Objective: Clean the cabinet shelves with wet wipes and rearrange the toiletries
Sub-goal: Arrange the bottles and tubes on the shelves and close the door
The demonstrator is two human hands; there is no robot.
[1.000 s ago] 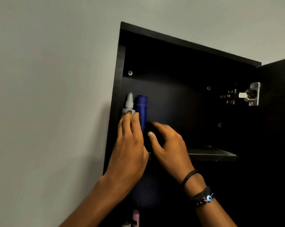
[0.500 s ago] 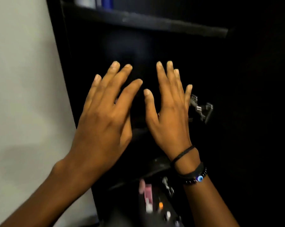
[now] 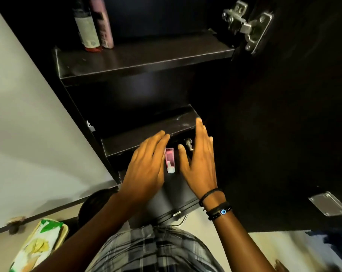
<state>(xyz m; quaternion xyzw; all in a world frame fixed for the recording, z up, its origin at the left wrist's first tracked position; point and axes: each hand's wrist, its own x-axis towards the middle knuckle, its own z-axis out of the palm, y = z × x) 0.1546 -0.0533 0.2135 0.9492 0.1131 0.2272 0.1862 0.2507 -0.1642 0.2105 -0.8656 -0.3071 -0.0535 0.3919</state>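
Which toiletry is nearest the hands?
The pink tube, white-capped, between left hand and right hand; the dark bottle and pink bottle stand on the higher shelf.

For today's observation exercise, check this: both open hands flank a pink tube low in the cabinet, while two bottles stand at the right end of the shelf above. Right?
Not quite. The two bottles stand at the left end of that shelf, as the head view shows. The rest holds: the left hand and right hand, both open, flank the pink tube.
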